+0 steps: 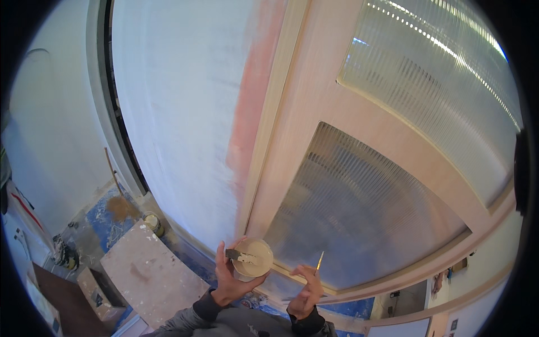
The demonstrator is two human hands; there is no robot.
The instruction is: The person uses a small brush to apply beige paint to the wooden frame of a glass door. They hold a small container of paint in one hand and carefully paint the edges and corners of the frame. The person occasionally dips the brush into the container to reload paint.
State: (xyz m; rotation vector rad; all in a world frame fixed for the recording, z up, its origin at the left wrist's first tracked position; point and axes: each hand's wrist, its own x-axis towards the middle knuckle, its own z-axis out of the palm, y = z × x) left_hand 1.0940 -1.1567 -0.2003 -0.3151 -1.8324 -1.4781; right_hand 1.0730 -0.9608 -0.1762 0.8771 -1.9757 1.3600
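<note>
Held by my left hand (225,285), a round pot of cream paint (259,257) stands upright at the lower middle, with my fingers and thumb around its side. A dark flat tool, perhaps a brush or scraper (233,254), rests at the pot's left rim, with cream paint on it. My right hand (306,293) is closed on a thin paintbrush (320,262) whose yellowish end points up. Before both hands stands a wood-framed door (323,101) with ribbed glass panels (359,208). The brush appears in front of the lower glass; whether it touches cannot be told.
A white panel with a pinkish strip (250,106) stands left of the door. Below left are a paint-spotted board (154,267), an open tin (152,222), a broom (120,205) and blue floor sheeting (98,222). Brown boards (62,297) lean at the lower left.
</note>
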